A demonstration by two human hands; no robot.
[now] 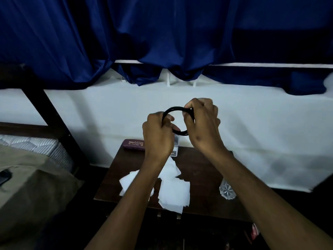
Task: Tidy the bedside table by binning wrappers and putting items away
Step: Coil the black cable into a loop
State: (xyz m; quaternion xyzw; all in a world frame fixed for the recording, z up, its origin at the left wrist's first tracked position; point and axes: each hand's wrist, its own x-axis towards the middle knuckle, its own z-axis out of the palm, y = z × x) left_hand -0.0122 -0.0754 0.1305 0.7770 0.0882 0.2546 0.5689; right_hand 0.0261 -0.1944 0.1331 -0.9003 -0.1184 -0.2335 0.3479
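Note:
Both hands hold a coiled black cable (173, 109) up in front of the white wall, above the dark wooden bedside table (201, 170). My left hand (157, 136) grips the coil's left side and my right hand (201, 121) pinches its right side. Below them, white tissue papers (173, 192) lie spread on the table. A maroon spectacle case (134, 144) rests at the table's back left edge. A small white container (175, 150) stands behind my left wrist, mostly hidden.
A clear cut-glass tumbler (227, 191) sits at the table's right edge. A bed with a dark frame (54, 120), mattress and brown cover fills the left, with a dark phone (4, 176) on it. Blue curtains (162, 33) hang above.

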